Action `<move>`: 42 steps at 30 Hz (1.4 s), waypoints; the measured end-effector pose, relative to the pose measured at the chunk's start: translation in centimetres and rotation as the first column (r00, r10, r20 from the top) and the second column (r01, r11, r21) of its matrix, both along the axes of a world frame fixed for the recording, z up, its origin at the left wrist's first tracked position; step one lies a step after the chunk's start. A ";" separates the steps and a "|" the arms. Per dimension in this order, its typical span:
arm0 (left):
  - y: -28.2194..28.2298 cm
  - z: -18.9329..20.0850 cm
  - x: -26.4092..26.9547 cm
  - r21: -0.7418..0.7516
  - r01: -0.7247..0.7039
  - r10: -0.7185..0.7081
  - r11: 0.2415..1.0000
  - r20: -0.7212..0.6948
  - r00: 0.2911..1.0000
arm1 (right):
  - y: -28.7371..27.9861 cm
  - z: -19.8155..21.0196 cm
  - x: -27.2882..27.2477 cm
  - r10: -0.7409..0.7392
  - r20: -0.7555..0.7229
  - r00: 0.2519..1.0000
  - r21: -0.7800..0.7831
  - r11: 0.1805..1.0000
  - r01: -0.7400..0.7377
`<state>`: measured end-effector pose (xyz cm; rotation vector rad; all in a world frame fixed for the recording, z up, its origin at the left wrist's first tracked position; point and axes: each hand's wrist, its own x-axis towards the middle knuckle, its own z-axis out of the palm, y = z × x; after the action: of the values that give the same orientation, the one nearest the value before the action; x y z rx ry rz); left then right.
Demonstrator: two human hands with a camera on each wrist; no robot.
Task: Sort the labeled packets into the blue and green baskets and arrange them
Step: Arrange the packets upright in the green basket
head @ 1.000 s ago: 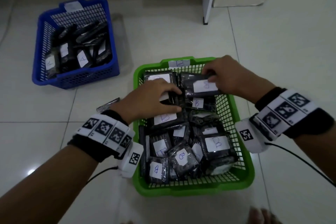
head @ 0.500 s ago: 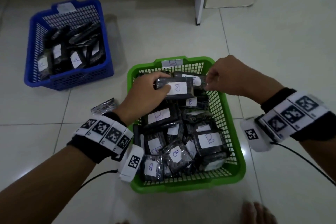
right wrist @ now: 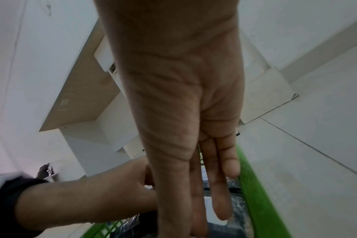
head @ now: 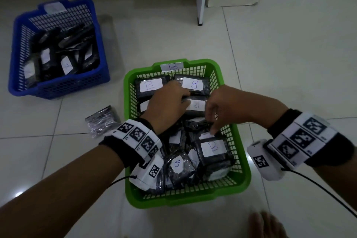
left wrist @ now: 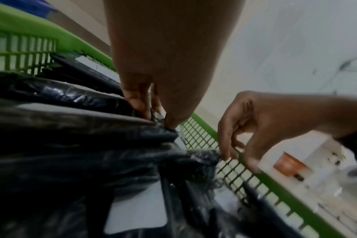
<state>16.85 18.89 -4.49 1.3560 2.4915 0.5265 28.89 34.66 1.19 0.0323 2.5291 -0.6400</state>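
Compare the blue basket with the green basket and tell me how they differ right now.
The blue basket sits far left with nobody touching it; the green basket sits near, with the left hand and right hand working inside it. Packets in the blue basket mostly stand on edge; several in the green basket lie flat with B labels up. The green basket's rim tag reads B; the blue basket's tag is unreadable. Both are mesh plastic baskets holding black packets.

My left hand (left wrist: 163, 80) pinches a black packet (left wrist: 81, 136) in the green basket (left wrist: 204, 136); my right hand (left wrist: 265, 125) hangs at three o'clock.
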 end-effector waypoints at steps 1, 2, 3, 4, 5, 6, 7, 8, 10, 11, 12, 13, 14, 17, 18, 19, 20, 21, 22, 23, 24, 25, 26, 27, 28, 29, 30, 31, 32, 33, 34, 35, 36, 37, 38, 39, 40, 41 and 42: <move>0.0 0.0 0.0 -0.008 0.001 -0.001 1.000 -0.050 0.999 | -0.4 0.0 0.2 0.049 0.050 0.998 0.013 0.999 -0.050; -0.1 0.0 0.1 -0.021 0.007 -0.009 1.000 -0.082 0.997 | -0.9 0.1 0.6 0.090 0.097 0.991 0.027 0.995 -0.093; -0.1 0.1 0.2 -0.037 0.017 -0.020 0.999 -0.100 0.995 | -1.4 0.1 0.8 0.131 0.126 0.983 0.064 0.988 -0.140; -0.3 0.3 0.1 -0.039 0.029 -0.033 0.999 -0.109 0.994 | -2.0 0.0 1.0 0.178 0.136 0.975 0.124 0.973 -0.195; -0.5 0.6 0.1 -0.021 0.044 -0.046 0.999 -0.107 0.993 | -2.6 -0.2 1.2 0.217 0.137 0.967 0.181 0.954 -0.240; -0.8 1.0 0.0 0.014 0.060 -0.058 0.998 -0.100 0.993 | -3.0 -0.4 1.3 0.231 0.143 0.963 0.212 0.943 -0.257; -1.1 1.5 -0.1 0.051 0.063 -0.059 0.997 -0.090 0.994 | -3.1 -0.6 1.3 0.226 0.161 0.961 0.217 0.942 -0.258; -1.4 2.1 -0.1 0.086 0.050 -0.044 0.995 -0.074 0.996 | -2.9 -0.6 1.3 0.210 0.185 0.960 0.196 0.949 -0.245; -2.0 3.4 -0.2 0.169 -0.021 0.023 0.985 -0.008 1.000 | -1.7 0.2 1.1 0.164 0.190 0.968 0.065 0.982 -0.179; -2.2 3.9 -0.3 0.216 -0.067 0.058 0.974 0.048 0.997 | -0.9 0.9 0.8 0.131 0.144 0.981 -0.012 0.991 -0.130; -2.5 4.3 -0.4 0.249 -0.109 0.079 0.962 0.129 0.989 | -0.1 1.5 0.4 0.083 0.070 0.994 -0.064 0.995 -0.079; -2.7 4.8 -0.5 0.256 -0.132 0.068 0.958 0.243 0.968 | 0.6 2.0 -0.2 0.017 -0.016 1.000 -0.090 0.996 -0.018; -2.8 5.2 -0.5 0.234 -0.128 0.032 0.964 0.375 0.926 | 1.2 2.4 -1.0 -0.052 -0.107 0.993 -0.106 0.994 0.041; -2.7 5.5 -0.3 0.147 -0.047 -0.055 0.988 0.618 0.784 | 1.7 2.6 -3.1 -0.153 -0.287 0.946 -0.132 0.984 0.119; -2.6 5.2 -0.3 0.151 -0.050 -0.054 0.987 0.611 0.790 | 1.5 2.4 -3.5 -0.173 -0.315 0.933 -0.136 0.981 0.136; -2.5 4.9 -0.5 0.150 -0.077 -0.025 0.986 0.586 0.810 | 1.4 2.0 -3.7 -0.213 -0.342 0.915 -0.146 0.974 0.172; -2.5 4.5 -0.7 0.138 -0.120 0.023 0.983 0.559 0.829 | 1.3 1.6 -3.7 -0.269 -0.379 0.885 -0.160 0.962 0.223; -2.5 4.3 -1.0 0.118 -0.172 0.081 0.978 0.545 0.835 | 1.4 1.3 -3.6 -0.319 -0.418 0.851 -0.167 0.947 0.273; -2.5 4.1 -1.2 0.100 -0.221 0.129 0.970 0.556 0.821 | 1.7 0.9 -3.4 -0.342 -0.439 0.831 -0.155 0.940 0.305; -2.6 3.9 -1.4 0.088 -0.263 0.161 0.961 0.593 0.789 | 1.9 0.5 -3.0 -0.333 -0.434 0.837 -0.120 0.942 0.312; -2.6 3.8 -1.5 0.081 -0.285 0.171 0.955 0.635 0.753 | 2.2 0.1 -2.7 -0.308 -0.401 0.863 -0.072 0.949 0.306; -2.5 3.7 -1.4 0.068 -0.279 0.171 0.958 0.645 0.745 | 2.2 -0.2 -2.3 -0.282 -0.361 0.889 -0.026 0.956 0.293; -2.3 3.4 -1.3 0.055 -0.251 0.164 0.967 0.618 0.769 | 2.2 -0.5 -2.0 -0.256 -0.334 0.907 0.011 0.961 0.276; -2.1 3.2 -1.1 0.032 -0.207 0.152 0.978 0.572 0.806 | 2.1 -0.7 -1.8 -0.230 -0.325 0.917 0.042 0.966 0.257; -1.8 2.9 -0.8 0.001 -0.151 0.128 0.989 0.524 0.842 | 1.8 -0.8 -1.6 -0.202 -0.321 0.925 0.075 0.969 0.237; -1.5 2.7 -0.4 -0.029 -0.074 0.079 0.997 0.476 0.876 | 1.3 -0.9 -1.5 -0.172 -0.312 0.934 0.122 0.968 0.219; -1.1 2.5 -0.1 -0.053 0.023 0.002 0.998 0.418 0.909 | 0.9 -1.0 -1.5 -0.143 -0.296 0.945 0.174 0.964 0.200; -0.9 2.2 0.3 -0.069 0.125 -0.095 0.990 0.343 0.934 | 0.6 -1.2 -1.6 -0.122 -0.279 0.952 0.207 0.961 0.184; -0.6 1.7 0.4 -0.089 0.215 -0.186 0.973 0.260 0.948 | 0.4 -1.3 -1.7 -0.114 -0.259 0.959 0.214 0.962 0.172; -0.6 1.2 0.5 -0.131 0.275 -0.251 0.953 0.175 0.952 | 0.2 -1.4 -1.7 -0.102 -0.234 0.967 0.212 0.965 0.153; -0.7 0.9 0.6 -0.200 0.295 -0.282 0.934 0.089 0.955 | 0.1 -1.5 -1.7 -0.079 -0.212 0.974 0.220 0.967 0.126; -0.7 0.7 0.5 -0.278 0.284 -0.295 0.918 0.004 0.956 | 0.1 -1.6 -1.6 -0.044 -0.199 0.979 0.240 0.966 0.092; -0.7 0.6 0.5 -0.344 0.262 -0.305 0.902 -0.076 0.950 | 0.0 -1.7 -1.5 -0.015 -0.189 0.982 0.263 0.962 0.065; -0.7 0.8 0.5 -0.379 0.242 -0.311 0.893 -0.132 0.941 | 0.0 -1.8 -1.5 0.000 -0.198 0.980 0.277 0.959 0.056; -0.7 1.0 0.4 -0.383 0.228 -0.311 0.895 -0.171 0.935 | 0.0 -1.9 -1.4 0.006 -0.224 0.975 0.276 0.959 0.058; -0.6 1.3 0.1 -0.369 0.219 -0.307 0.903 -0.200 0.931 | 0.0 -2.0 -1.4 0.006 -0.252 0.968 0.271 0.960 0.064; -0.5 1.5 -0.3 -0.353 0.206 -0.296 0.913 -0.224 0.929 | 0.0 -2.2 -1.5 0.010 -0.276 0.961 0.270 0.961 0.067; -0.5 1.9 -0.7 -0.331 0.196 -0.283 0.923 -0.241 0.928 | 0.0 -2.3 -1.6 0.014 -0.288 0.958 0.275 0.959 0.068; -0.6 2.1 -1.1 -0.294 0.190 -0.265 0.937 -0.238 0.934 | 0.0 -2.5 -1.7 0.024 -0.293 0.956 0.288 0.955 0.064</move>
<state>15.78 18.30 -2.38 1.6714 2.4445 -0.0540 27.19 34.62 -1.32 0.0745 2.8977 -0.2826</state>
